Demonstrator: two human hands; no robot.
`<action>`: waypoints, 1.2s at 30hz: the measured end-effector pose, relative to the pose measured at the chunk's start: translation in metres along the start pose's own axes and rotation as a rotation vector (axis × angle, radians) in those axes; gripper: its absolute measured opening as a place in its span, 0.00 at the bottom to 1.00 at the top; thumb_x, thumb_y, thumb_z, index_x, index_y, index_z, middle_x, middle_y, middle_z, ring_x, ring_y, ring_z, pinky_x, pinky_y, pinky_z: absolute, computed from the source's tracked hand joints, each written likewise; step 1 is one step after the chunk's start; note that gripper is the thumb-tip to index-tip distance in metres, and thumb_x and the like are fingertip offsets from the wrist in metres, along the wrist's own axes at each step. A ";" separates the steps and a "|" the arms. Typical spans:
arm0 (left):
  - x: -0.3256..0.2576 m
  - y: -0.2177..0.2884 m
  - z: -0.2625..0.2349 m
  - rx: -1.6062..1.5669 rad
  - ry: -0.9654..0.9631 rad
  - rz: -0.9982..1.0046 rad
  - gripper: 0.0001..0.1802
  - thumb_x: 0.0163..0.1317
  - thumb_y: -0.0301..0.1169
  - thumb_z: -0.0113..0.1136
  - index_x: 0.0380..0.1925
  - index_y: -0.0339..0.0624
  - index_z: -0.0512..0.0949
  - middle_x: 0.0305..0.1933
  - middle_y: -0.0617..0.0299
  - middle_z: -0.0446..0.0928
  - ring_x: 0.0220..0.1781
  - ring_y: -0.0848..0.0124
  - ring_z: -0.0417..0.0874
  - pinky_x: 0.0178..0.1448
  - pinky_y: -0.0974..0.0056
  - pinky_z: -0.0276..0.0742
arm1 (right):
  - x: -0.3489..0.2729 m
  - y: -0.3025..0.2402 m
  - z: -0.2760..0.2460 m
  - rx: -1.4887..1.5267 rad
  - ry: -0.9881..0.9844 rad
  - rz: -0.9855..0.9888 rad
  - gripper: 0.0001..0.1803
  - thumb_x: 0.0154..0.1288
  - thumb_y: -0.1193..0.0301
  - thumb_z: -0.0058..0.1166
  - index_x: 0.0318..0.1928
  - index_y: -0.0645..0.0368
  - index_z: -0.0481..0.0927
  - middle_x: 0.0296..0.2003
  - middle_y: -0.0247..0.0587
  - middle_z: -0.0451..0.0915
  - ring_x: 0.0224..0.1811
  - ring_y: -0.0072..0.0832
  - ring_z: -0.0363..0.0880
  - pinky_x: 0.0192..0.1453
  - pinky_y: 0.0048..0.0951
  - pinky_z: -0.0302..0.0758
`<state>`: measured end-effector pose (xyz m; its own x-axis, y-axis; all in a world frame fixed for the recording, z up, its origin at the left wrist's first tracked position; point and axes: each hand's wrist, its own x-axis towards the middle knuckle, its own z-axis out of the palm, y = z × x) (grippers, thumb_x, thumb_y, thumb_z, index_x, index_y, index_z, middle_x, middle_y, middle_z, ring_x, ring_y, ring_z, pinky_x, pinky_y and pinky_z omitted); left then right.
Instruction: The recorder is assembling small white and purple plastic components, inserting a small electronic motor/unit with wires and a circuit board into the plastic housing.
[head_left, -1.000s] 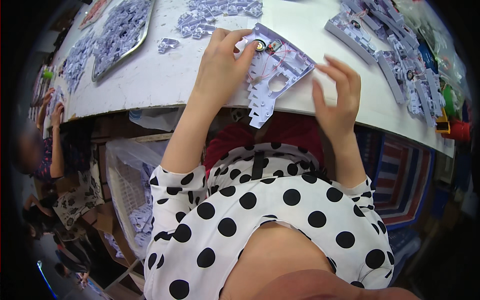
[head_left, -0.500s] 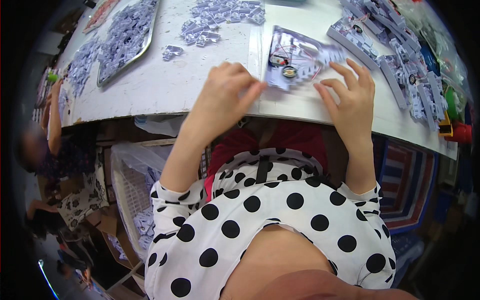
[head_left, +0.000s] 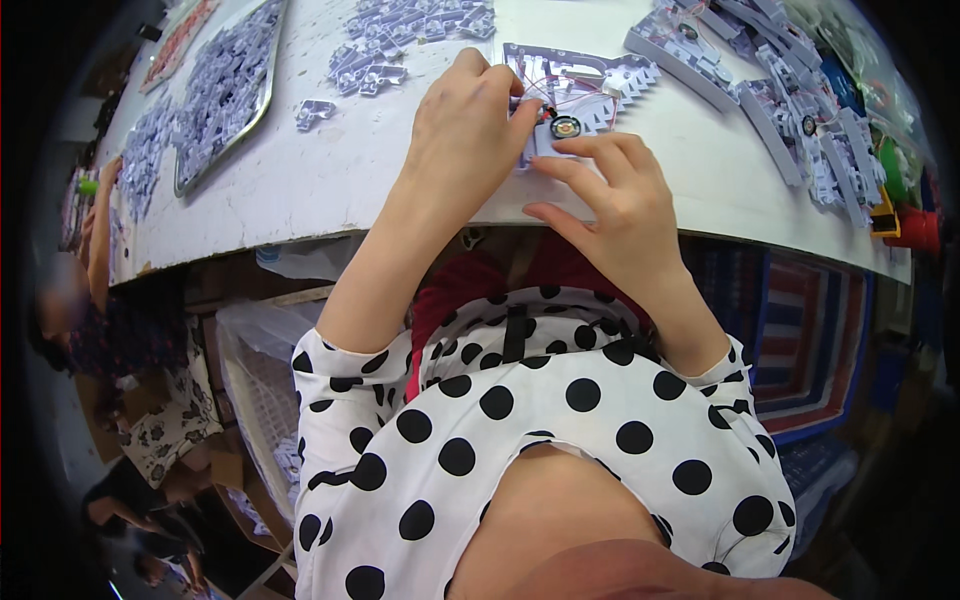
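Nearest, the right hand (head_left: pixel 615 190) is loosely spread, fingertips beside a round metal-centred disc (head_left: pixel 565 126). The left hand (head_left: pixel 465 125) curls over the near-left side of a lilac sawtooth-edged plastic housing (head_left: pixel 592 72) on the table (head_left: pixel 380 175); whether it pinches anything is hidden. Steadying the housing while keeping its thin red wires (head_left: pixel 575 101) unsnagged seems wise.

Bench (head_left: pixel 340 190): white, spanning 10 to 2 o'clock; near edge looks chipped toward 9; space beneath it dark. Container (head_left: pixel 815 335), striped red, white and blue, at 3. Pale basket (head_left: pixel 252 385), plastic-lined, between 8 and 9. Cardboard box (head_left: pixel 228 468) at 8, near floral cloth (head_left: pixel 165 435).
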<state>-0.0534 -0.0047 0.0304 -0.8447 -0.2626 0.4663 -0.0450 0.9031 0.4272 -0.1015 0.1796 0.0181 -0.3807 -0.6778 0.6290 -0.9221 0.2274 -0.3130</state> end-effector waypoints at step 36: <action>-0.017 -0.028 -0.045 -0.915 -0.058 -0.460 0.24 0.63 0.25 0.71 0.57 0.28 0.76 0.53 0.52 0.82 0.54 0.69 0.85 0.58 0.66 0.82 | 0.090 0.023 0.029 0.344 -0.224 -0.021 0.20 0.64 0.69 0.62 0.56 0.55 0.84 0.43 0.41 0.87 0.53 0.39 0.81 0.56 0.40 0.79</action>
<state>-0.0137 -0.0405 0.0450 -0.8738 -0.4795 0.0805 0.0327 0.1072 0.9937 -0.1547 0.1036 0.0474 -0.3022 -0.8242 0.4789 -0.8383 -0.0093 -0.5451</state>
